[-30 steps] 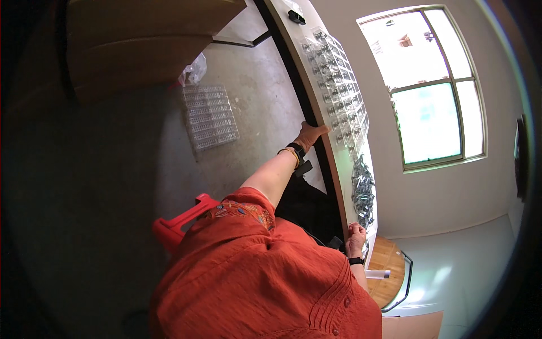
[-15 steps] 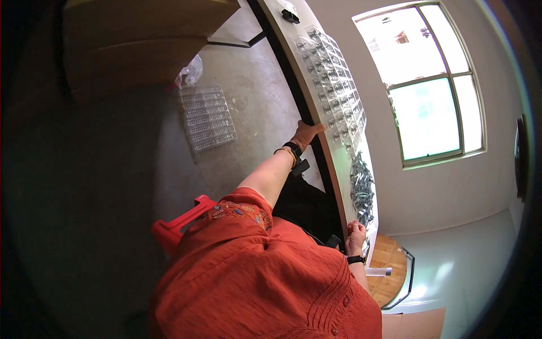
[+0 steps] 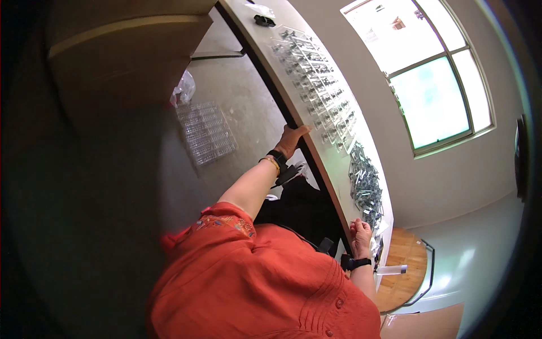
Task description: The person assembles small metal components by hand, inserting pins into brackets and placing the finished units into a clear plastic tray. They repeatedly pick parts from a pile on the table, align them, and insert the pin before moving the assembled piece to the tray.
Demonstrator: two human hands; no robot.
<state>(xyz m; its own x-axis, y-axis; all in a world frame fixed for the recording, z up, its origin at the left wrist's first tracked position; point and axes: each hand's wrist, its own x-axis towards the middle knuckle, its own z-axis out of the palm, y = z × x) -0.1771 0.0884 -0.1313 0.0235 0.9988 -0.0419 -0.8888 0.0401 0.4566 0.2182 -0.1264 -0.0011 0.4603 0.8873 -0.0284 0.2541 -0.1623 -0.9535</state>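
Note:
My left hand [image 3: 292,140] grips the near edge of the long white table [image 3: 337,169], its thumb on top and its fingers partly hidden below. Close to that edge, farther right and nearer me, my right hand [image 3: 360,234] is closed with fingertips pinched together; whatever they hold is too small to make out. Beside the right hand lies a loose pile of thin grey metal pieces [image 3: 366,183]. Beyond the pile, clear plastic trays [image 3: 316,85] hold rows of small dark parts in their compartments.
A black object [image 3: 264,21] sits at the table's far end. On the floor to the left lie a clear compartment tray [image 3: 206,133] and a plastic bag [image 3: 185,89], near a large cardboard box [image 3: 124,56]. A round wooden top [image 3: 403,260] stands at right, by a white tube [image 3: 393,270].
The whole view has tilted and shifted, so the trays and window appear turned. My left hand still grips the table edge, and my right hand stays pinched beside the pile.

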